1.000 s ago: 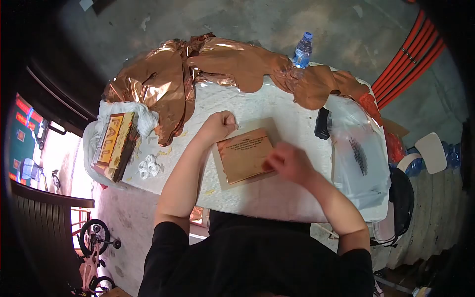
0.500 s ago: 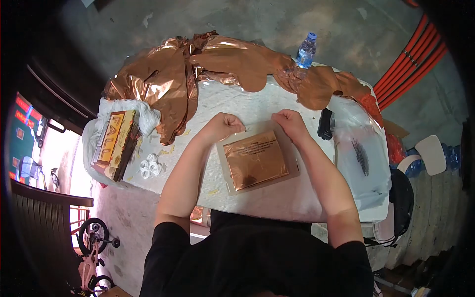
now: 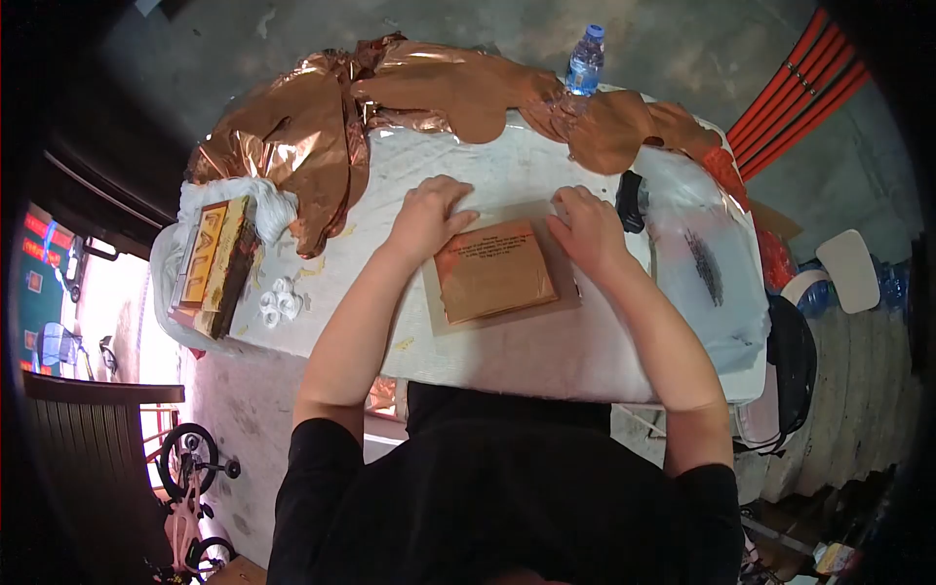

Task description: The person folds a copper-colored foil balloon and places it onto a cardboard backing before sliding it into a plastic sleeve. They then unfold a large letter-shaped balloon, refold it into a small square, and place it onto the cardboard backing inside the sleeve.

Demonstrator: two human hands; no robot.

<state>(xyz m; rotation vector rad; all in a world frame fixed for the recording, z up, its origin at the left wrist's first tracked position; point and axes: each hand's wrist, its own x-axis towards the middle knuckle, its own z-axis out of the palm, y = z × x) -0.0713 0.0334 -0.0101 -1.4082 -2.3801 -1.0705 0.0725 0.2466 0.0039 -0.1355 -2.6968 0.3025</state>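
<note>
A flat, clear plastic packet (image 3: 497, 273) with folded copper-coloured foil inside and printed text lies on the white table (image 3: 468, 361). My left hand (image 3: 431, 216) rests at the packet's upper left corner, its fingers apart and slightly bent. At the upper right corner is my right hand (image 3: 590, 226), fingers spread and lightly curled over the packet's edge. Neither hand grips anything. Beyond both hands, large copper foil sheets (image 3: 429, 83) lie along the table's far edge.
On the left are a yellow box (image 3: 210, 263) and white ribbon rolls (image 3: 281, 302). A water bottle (image 3: 586, 63) stands at the far edge. At right lie a black object (image 3: 631, 202) and clear plastic bags (image 3: 702, 263). Orange pipes (image 3: 795, 93) stand beyond.
My hands, pinched above the packet's top edge before, have opened and come down onto its upper corners. The whole view has shifted, with the table appearing slightly higher.
</note>
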